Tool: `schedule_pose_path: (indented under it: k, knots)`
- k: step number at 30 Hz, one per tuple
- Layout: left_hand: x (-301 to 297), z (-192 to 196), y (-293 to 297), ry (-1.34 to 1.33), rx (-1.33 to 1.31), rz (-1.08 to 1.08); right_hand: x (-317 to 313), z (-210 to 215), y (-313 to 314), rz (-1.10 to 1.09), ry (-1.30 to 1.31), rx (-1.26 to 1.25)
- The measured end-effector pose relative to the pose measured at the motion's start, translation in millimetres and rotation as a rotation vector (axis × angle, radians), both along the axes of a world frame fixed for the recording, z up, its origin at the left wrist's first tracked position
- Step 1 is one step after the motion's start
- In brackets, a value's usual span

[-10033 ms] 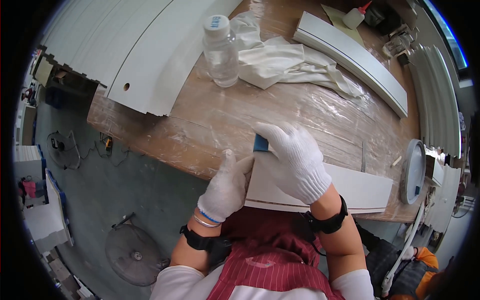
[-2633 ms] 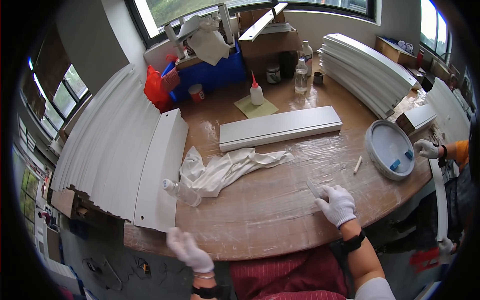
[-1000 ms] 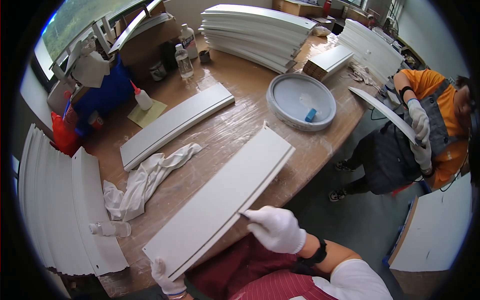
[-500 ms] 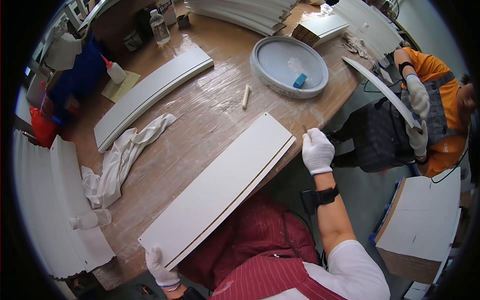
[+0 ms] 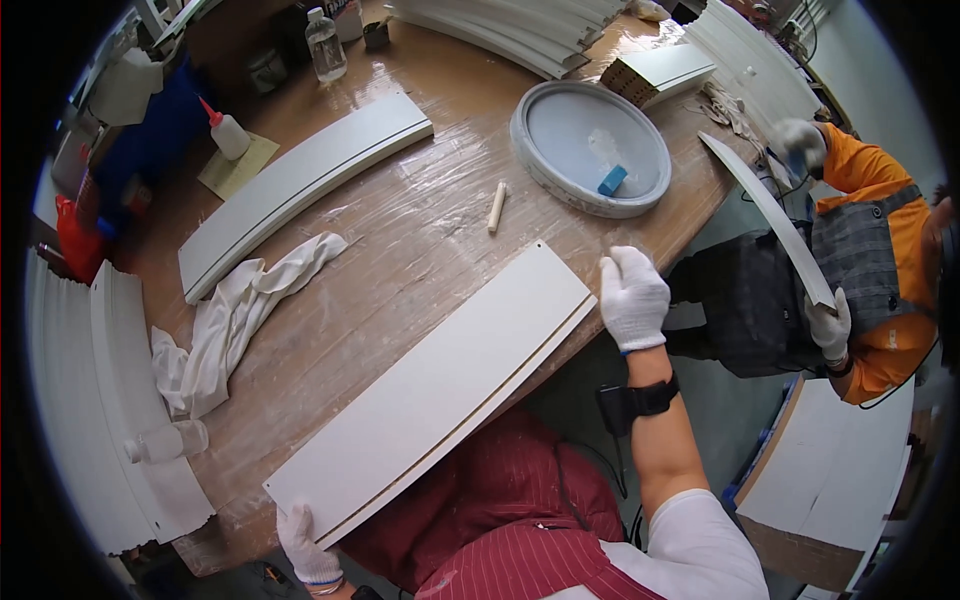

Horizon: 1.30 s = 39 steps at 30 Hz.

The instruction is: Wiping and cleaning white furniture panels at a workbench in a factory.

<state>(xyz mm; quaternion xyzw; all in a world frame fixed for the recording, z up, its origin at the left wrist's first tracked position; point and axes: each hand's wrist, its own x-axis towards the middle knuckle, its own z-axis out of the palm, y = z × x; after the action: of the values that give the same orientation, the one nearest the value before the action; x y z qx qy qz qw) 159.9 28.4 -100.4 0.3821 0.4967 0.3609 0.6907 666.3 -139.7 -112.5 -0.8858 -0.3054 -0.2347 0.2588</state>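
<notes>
Right hand [image 5: 637, 300] is hanging beside the grooved white panel [image 5: 432, 393], no longer on its edge, maybe finishing that pass; fingers are curling, can't tell if empty. Panel's lying below-left of the round tray [image 5: 560, 125], left hand [image 5: 305, 550] gripping the end away from it.

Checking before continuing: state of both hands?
Left hand: holding a long white grooved board by one end.
Right hand: curled closed; anything held can't be told.

Right hand [image 5: 636, 300] moved from the white panel [image 5: 440, 385] edge's middle to beside its far corner. Co-worker's upper hand [image 5: 800, 143] shifted away from their lower hand [image 5: 828, 328].
</notes>
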Motion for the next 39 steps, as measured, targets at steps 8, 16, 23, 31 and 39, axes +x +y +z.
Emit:
schedule_pose_path:
  k: [8, 16, 23, 31, 39]
  knots:
    - [13.1, 1.6, -2.8, 0.044, 0.032, 0.017, -25.4, -14.6, 57.6, 0.073, 0.125, -0.233]
    - [17.1, -0.1, -0.8, 0.018, 0.075, 0.030, -37.7, -9.7, 64.5, 0.330, 0.107, -0.119]
    - [11.9, -7.7, -0.9, 0.017, 0.114, 0.001, -30.8, -11.0, 58.8, 0.281, 0.145, -0.132]
    - [17.5, -8.1, -3.1, 0.075, 0.157, 0.048, -152.5, -13.0, 97.4, 0.536, 0.163, -0.187]
    - [14.1, -7.3, -6.1, -0.093, 0.112, 0.078, -106.3, -16.2, 79.6, 0.222, 0.261, -0.078]
